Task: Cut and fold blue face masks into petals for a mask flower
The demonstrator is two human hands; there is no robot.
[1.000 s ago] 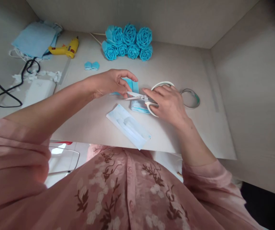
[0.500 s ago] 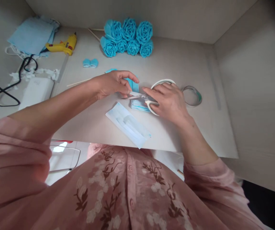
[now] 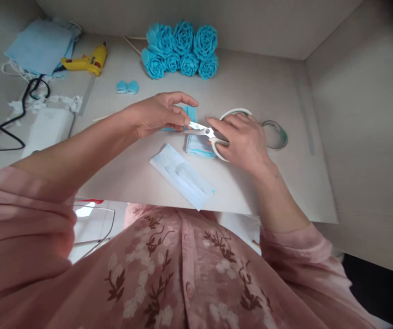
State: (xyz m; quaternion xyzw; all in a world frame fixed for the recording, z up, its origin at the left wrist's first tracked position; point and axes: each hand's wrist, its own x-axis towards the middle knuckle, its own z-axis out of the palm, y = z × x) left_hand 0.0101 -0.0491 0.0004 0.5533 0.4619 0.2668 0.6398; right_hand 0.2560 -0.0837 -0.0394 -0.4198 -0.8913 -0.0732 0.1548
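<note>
My right hand (image 3: 242, 137) grips white-handled scissors (image 3: 219, 140), fingers through the loops. Their blades point left and stand slightly apart. My left hand (image 3: 170, 112) pinches thumb and fingers together at the blade tips. What it pinches is too small to make out. A bright blue piece (image 3: 191, 113) shows behind my left fingers; whether it is held or lying there I cannot tell. Below the scissors rests a stack of folded pale blue sheets (image 3: 200, 147). Closer to me, an opened pale blue face mask piece (image 3: 182, 176) lies slantwise on the table.
Several blue flowers (image 3: 183, 50) lie at the back. Left of them are a yellow glue gun (image 3: 88, 61), a pile of blue masks (image 3: 40, 48), a small blue bow-like piece (image 3: 127, 87), a white box (image 3: 50, 128) and a black cord (image 3: 2, 147). A tape roll (image 3: 275, 135) sits right.
The scissors have turned a little and their blades have shifted slightly. My left fingers have moved up a bit along the blade tips. The whole view has tilted slightly.
</note>
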